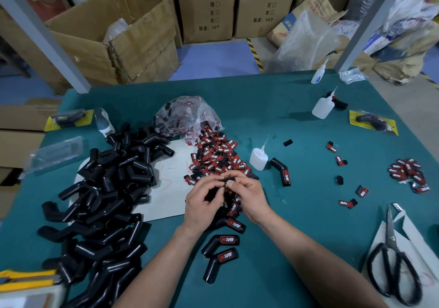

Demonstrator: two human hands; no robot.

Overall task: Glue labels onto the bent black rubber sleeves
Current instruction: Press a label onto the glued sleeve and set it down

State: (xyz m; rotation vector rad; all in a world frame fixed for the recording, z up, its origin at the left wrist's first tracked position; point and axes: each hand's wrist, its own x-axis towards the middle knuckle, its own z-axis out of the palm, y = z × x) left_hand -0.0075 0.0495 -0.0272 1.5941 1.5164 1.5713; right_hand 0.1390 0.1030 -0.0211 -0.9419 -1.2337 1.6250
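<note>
Both hands meet over the green table (297, 248), just below a heap of red-and-black labels (218, 158). My left hand (202, 203) grips a bent black rubber sleeve (213, 195). My right hand (249, 196) pinches the sleeve's upper end, where a label edge shows between the fingertips. A large pile of bare sleeves (107, 193) lies to the left. Labelled sleeves (223, 248) lie below my hands, and one more labelled sleeve (281, 171) lies beside a small glue bottle (259, 157).
Black scissors (392, 267) lie on white card at the lower right. Two more glue bottles (323, 104) stand at the back right. Loose labels (407, 173) are scattered on the right. A plastic bag of labels (187, 115) sits behind the heap. Cardboard boxes stand beyond the table.
</note>
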